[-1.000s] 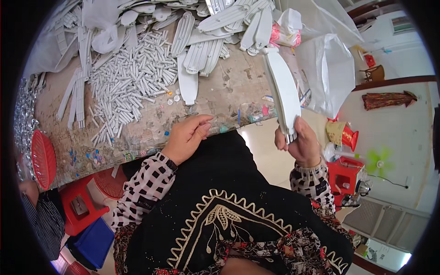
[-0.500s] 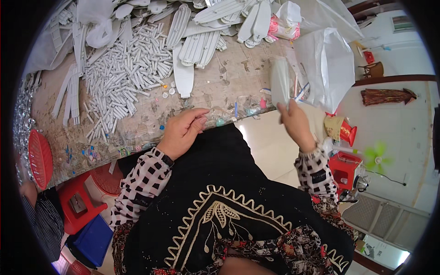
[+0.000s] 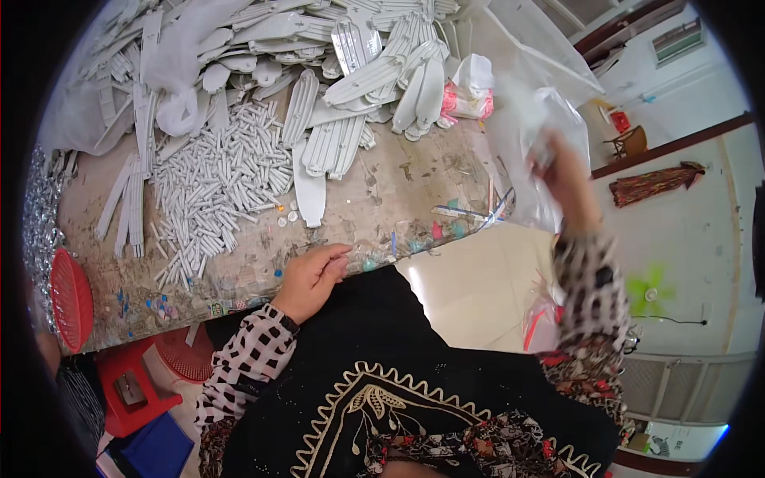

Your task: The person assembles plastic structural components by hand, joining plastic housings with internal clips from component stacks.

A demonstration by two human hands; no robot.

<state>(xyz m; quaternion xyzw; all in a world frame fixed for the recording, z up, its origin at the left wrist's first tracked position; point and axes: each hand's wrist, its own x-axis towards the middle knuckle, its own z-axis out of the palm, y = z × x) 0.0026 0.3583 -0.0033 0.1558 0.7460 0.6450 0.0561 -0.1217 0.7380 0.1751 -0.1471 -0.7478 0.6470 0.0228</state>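
My right hand (image 3: 562,179) is raised past the table's right end and closed on a long, pale, flat piece (image 3: 518,107). Motion smears the piece, and it is over a white plastic bag (image 3: 566,127). My left hand (image 3: 311,280) rests at the table's near edge, fingers loosely curled with thumb and forefinger close together; whatever may be inside is hidden. Beyond it a single white flat piece (image 3: 309,195) points toward me. Up and left of that hand spreads a heap of small white tubes (image 3: 215,183).
Ribbed white flat pieces (image 3: 335,139) are piled along the back, near a pink-and-white packet (image 3: 470,95). Thin white strips (image 3: 131,199) and a red basket (image 3: 72,299) are at left. Thin sticks (image 3: 478,213) lie at the table's right corner. A red stool (image 3: 131,390) stands below.
My right hand has moved up and to the right with the flat piece, from the table's edge to over the bag. My view has shifted slightly; the left hand keeps its place at the edge.
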